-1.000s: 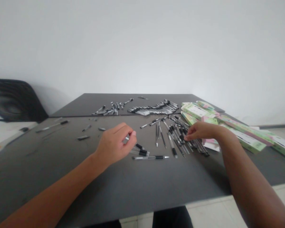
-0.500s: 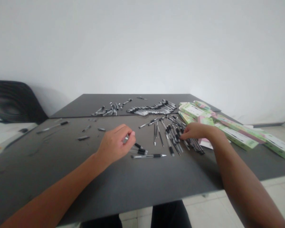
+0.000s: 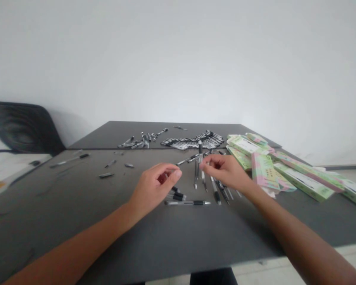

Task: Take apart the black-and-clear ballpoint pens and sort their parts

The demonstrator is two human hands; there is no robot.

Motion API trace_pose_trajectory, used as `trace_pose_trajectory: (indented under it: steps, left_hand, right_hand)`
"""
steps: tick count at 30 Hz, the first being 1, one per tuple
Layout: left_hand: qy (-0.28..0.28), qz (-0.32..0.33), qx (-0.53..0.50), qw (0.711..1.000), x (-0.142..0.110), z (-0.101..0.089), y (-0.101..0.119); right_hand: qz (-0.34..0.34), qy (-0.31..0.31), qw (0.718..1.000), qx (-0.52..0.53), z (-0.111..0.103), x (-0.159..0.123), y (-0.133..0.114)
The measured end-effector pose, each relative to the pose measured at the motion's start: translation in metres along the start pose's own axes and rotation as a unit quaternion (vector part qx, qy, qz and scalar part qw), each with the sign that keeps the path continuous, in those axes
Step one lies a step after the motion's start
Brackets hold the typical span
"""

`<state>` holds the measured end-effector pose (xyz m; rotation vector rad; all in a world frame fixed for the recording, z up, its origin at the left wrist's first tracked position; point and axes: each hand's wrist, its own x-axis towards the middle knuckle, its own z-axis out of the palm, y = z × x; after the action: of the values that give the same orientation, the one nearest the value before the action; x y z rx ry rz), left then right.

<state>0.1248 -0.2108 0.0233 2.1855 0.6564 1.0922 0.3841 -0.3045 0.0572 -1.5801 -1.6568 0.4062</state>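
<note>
My right hand (image 3: 224, 170) pinches a clear-barrelled pen (image 3: 200, 148) with a black part at its top, held roughly upright above the table. To its left, my left hand (image 3: 157, 186) is closed, thumb and forefinger tips together; whatever they hold, if anything, is too small to make out. Below the left hand lies a single pen (image 3: 188, 203) with a black grip and pointed tip. A few pen parts with black ends (image 3: 178, 195) lie just behind it. Under and beside my right hand is a loose pile of pens (image 3: 219, 192), partly covered by the hand.
A long row of pens (image 3: 192, 140) lies side by side farther back. Left of it is a heap of small pen parts (image 3: 142, 141). Green and pink cardboard boxes (image 3: 304, 182) are piled at the right. A black mesh chair (image 3: 23, 126) stands at the left.
My right hand has lifted from the pen pile and moved left with a pen in its fingers. The left hand has turned slightly, its fingertips now facing the right hand.
</note>
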Motion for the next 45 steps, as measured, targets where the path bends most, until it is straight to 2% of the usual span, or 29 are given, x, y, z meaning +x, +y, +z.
trace_pose_trajectory:
  steps: [2, 5, 7, 9, 11, 13, 15, 17, 19, 21, 23, 27, 35, 45]
  left_hand:
    - [-0.011, -0.045, -0.061, 0.997, -0.003, 0.006, 0.0]
    - [-0.018, -0.051, -0.098, 0.994, -0.007, 0.013, 0.002]
    - [-0.022, -0.043, -0.101, 0.994, -0.008, 0.014, 0.003]
    - [-0.028, -0.052, -0.093, 0.994, -0.008, 0.014, 0.004]
    - [-0.024, -0.07, -0.082, 0.994, -0.008, 0.012, 0.005]
    - [-0.01, -0.084, -0.069, 0.994, -0.008, 0.01, 0.005]
    - [0.008, -0.092, -0.06, 0.994, -0.008, 0.008, 0.005]
    - [0.018, -0.097, -0.053, 0.994, -0.008, 0.007, 0.005]
    - [0.019, -0.099, -0.048, 0.994, -0.009, 0.007, 0.004]
    - [0.016, -0.101, -0.044, 0.994, -0.009, 0.008, 0.002]
    - [0.013, -0.105, -0.039, 0.994, -0.009, 0.009, 0.0]
    - [0.015, -0.104, -0.025, 0.994, -0.008, 0.008, -0.002]
    - [0.015, -0.093, -0.01, 0.995, -0.008, 0.008, 0.001]
    - [0.001, -0.077, -0.005, 0.997, -0.009, 0.007, 0.002]
  right_hand:
    - [-0.02, -0.031, 0.999, 0.04, 0.029, -0.006, -0.011]
    - [-0.059, -0.048, 0.995, 0.059, 0.058, -0.016, -0.018]
    - [-0.087, -0.038, 0.994, 0.054, 0.068, -0.019, -0.019]
    - [-0.105, -0.039, 0.993, 0.046, 0.068, -0.02, -0.018]
    - [-0.104, -0.048, 0.993, 0.04, 0.058, -0.015, -0.015]
    - [-0.076, -0.032, 0.996, 0.016, 0.035, -0.008, -0.008]
    - [-0.02, 0.033, 0.997, -0.069, 0.002, 0.002, 0.006]
    - [0.051, 0.062, 0.976, -0.202, -0.035, 0.01, 0.029]
    - [0.141, 0.029, 0.938, -0.315, -0.068, 0.015, 0.055]
    - [0.182, -0.002, 0.924, -0.336, -0.092, 0.015, 0.081]
    - [0.21, -0.036, 0.916, -0.338, -0.105, 0.013, 0.1]
    - [0.237, -0.082, 0.909, -0.334, -0.111, 0.01, 0.115]
    - [0.25, -0.139, 0.899, -0.332, -0.11, 0.013, 0.112]
    - [0.266, -0.156, 0.878, -0.365, -0.099, 0.019, 0.105]
